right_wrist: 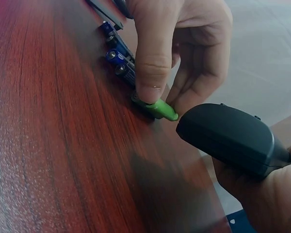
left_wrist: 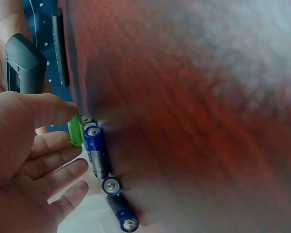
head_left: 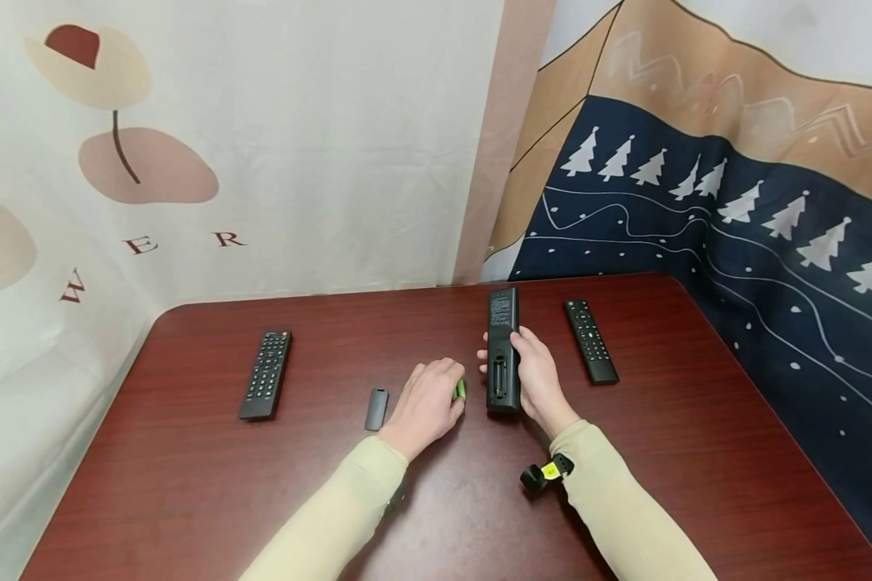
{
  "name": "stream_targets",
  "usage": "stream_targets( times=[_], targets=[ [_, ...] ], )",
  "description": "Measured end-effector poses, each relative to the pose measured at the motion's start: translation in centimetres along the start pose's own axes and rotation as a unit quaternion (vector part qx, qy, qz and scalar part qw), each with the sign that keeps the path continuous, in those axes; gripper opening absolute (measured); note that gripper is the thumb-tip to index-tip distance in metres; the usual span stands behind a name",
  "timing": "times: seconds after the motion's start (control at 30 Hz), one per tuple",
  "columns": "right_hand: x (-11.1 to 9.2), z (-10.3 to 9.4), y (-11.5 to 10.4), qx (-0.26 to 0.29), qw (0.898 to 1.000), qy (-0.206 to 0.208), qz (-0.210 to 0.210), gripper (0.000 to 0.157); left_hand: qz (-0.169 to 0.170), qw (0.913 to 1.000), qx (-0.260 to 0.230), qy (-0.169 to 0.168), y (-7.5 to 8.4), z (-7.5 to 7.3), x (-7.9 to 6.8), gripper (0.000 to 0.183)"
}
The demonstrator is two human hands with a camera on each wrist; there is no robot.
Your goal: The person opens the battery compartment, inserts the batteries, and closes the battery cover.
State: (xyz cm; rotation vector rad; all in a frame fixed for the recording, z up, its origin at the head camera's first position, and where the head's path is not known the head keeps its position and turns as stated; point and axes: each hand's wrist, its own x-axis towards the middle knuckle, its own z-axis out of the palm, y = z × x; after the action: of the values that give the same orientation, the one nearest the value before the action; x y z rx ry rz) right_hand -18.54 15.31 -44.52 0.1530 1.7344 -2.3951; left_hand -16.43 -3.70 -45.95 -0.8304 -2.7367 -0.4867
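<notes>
My left hand (head_left: 425,403) pinches a green battery (right_wrist: 163,110) between thumb and fingers, just above the table. Several blue batteries (left_wrist: 98,153) lie beside that hand; in the head view it hides them. In my right hand (head_left: 541,375) is a black remote control (head_left: 504,323), gripped back side up, its battery compartment (head_left: 500,378) uncovered. Whether a battery sits in that compartment is too small to tell. The detached battery cover (head_left: 376,409) lies on the table left of my left hand. A short distance separates the green battery from the remote's near end.
A second remote (head_left: 266,375) lies buttons up at the left of the brown table (head_left: 189,484). Another remote (head_left: 590,342) lies to the right of my right hand. Printed curtains (head_left: 320,145) hang behind the table and along its sides.
</notes>
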Motion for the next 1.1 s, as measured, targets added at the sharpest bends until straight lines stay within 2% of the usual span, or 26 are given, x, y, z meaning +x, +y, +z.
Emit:
stream_targets(
  times=[0.53,1.1],
  targets=[
    [0.0,0.3,0.1,0.002,1.0,-0.002,0.002,0.047,0.016,0.9983,-0.045,0.033,0.5,-1.1,0.1,0.015],
    [-0.2,0.7,0.4,0.003,1.0,-0.009,0.008,0.048,0.023,0.9964,-0.062,0.053,1.1,-2.0,0.3,0.018]
  ],
)
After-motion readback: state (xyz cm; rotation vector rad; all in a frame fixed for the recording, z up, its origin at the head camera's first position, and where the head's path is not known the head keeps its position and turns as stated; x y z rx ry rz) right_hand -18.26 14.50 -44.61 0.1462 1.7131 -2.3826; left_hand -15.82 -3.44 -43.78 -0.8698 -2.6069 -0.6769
